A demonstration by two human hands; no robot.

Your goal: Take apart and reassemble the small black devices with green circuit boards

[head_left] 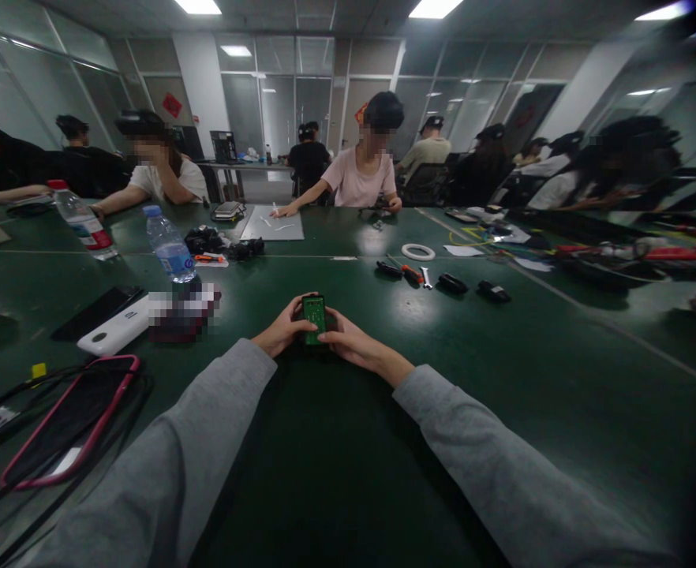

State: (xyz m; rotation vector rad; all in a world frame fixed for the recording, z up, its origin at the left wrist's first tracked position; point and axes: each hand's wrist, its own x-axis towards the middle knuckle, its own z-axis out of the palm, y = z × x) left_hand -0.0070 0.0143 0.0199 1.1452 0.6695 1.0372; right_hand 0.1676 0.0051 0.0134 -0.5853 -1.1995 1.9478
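Observation:
Between my two hands is a small green circuit board, set in what looks like a dark frame. My left hand grips its left side, with the thumb lying across the lower part of its face. On the other side my right hand is closed round the right edge, its thumb near the bottom corner. The fingers behind the board are mostly hidden. Both hands are just above the green table, and whether they rest on it I cannot tell.
Left of me are a pink-edged phone with cables, a white power bank and two bottles. Ahead on the right lie a screwdriver, a wrench, black pieces and a white tape roll. A person sits opposite.

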